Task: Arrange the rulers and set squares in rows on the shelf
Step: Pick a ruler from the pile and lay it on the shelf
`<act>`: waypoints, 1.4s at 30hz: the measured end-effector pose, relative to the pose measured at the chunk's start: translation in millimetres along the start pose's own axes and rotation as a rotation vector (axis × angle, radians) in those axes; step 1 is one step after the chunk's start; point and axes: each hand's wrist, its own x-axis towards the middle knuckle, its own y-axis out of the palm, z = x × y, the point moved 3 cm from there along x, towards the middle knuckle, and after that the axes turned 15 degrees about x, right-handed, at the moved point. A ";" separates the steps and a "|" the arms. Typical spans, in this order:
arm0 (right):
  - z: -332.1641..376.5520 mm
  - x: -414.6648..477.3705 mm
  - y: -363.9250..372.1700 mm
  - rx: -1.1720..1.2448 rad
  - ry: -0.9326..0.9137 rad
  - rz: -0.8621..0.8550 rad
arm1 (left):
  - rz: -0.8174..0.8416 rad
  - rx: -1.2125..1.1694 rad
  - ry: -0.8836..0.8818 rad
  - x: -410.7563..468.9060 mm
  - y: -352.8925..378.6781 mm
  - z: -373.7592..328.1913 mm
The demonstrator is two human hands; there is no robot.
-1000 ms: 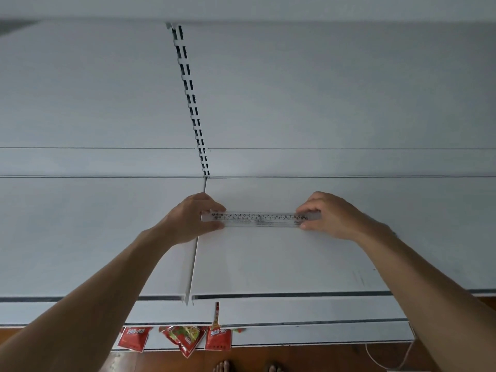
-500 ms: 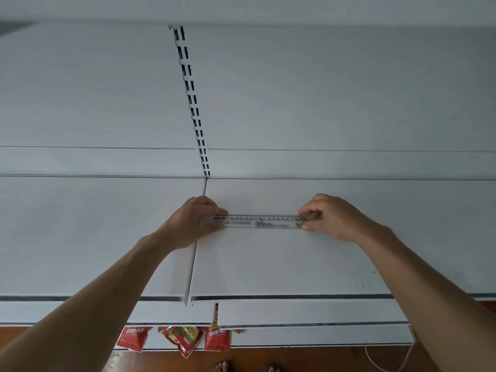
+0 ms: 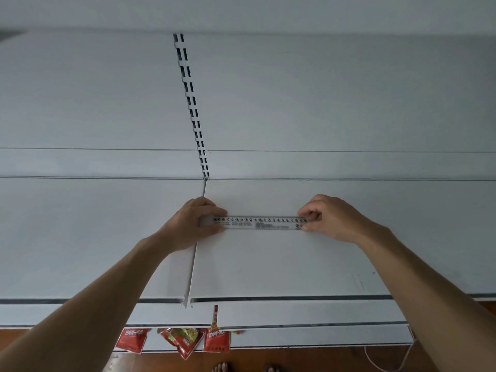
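Note:
A clear plastic ruler (image 3: 259, 223) with black numbers lies crosswise over the white shelf (image 3: 268, 264), just right of the seam between two shelf boards. My left hand (image 3: 192, 224) pinches its left end between thumb and fingers. My right hand (image 3: 326, 217) pinches its right end with curled fingers. Whether the ruler rests flat on the shelf or hovers just above it I cannot tell. No set square is in sight.
A slotted upright (image 3: 193, 108) runs up the white back panel. Lower shelves (image 3: 308, 336) stick out below, with red snack packets (image 3: 185, 342) hanging at their front edge. Wooden floor (image 3: 308, 361) and a white cable (image 3: 386, 363) lie beneath.
The ruler has turned from edge-on to lie flatter, so its printed face shows more fully. Both hands have kept their hold and barely shifted.

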 end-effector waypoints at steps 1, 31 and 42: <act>0.6 -0.1 -0.1 -0.001 0.001 0.004 | 0.001 -0.012 -0.010 -0.8 -0.7 -0.2; 258.5 3.1 183.9 -0.112 -0.465 0.088 | -0.246 0.266 -0.870 -315.0 -101.0 32.1; 478.4 -46.6 369.9 -0.048 -0.605 0.230 | -0.316 0.323 -1.069 -527.7 -174.3 155.4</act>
